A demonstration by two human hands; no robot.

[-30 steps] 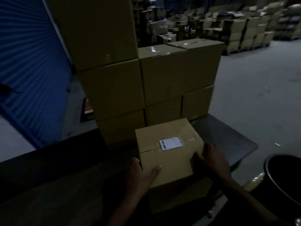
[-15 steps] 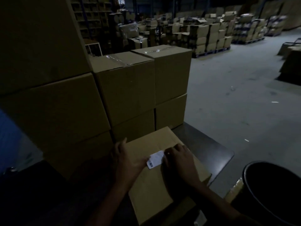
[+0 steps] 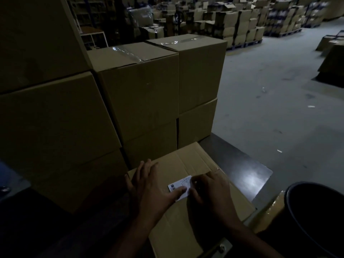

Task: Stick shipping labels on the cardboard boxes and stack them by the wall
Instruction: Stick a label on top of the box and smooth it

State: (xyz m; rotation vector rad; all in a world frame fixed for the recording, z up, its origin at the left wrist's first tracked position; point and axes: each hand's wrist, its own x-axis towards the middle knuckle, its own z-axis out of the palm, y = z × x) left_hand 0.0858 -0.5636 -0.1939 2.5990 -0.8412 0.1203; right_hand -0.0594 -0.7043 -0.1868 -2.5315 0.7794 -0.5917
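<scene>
label (image 3: 179, 187) print too small to read, partly hidden by right hand (image 3: 210, 194)

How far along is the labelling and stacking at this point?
Done: several boxes already stand stacked behind the work surface. In hand: the white label lies on the top of the near box; the left hand lies flat on the box with its thumb on the label, while the right hand works at the label's edge. Left: finishing the label, then stacking this box with the others.
</scene>
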